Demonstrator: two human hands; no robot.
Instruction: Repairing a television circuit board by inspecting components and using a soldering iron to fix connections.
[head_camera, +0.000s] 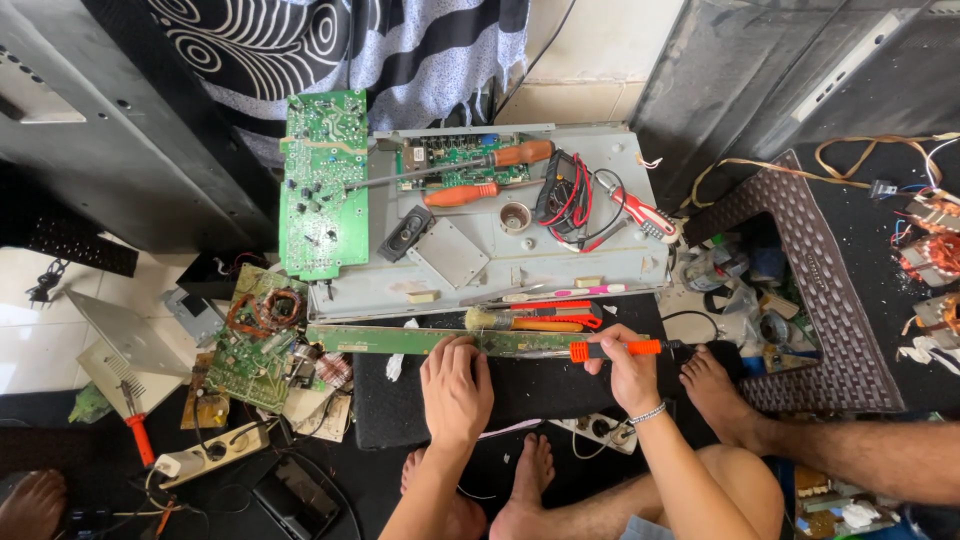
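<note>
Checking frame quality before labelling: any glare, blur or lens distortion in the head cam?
Head view: even daylight, soft shadows, no strong glare on the grey metal chassis. Wide lens bends the edges. Sharp at centre: left hand on the long narrow circuit board, right hand holding the orange-handled tool.

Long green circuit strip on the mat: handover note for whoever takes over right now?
Left hand presses flat on the long narrow green circuit strip, pinning it to the black mat.
Right hand grips the orange-handled soldering iron, tip lying over the strip's right part.
Done: strip laid out and held down.
Left: cannot tell which joints are finished; too small to see.
</note>
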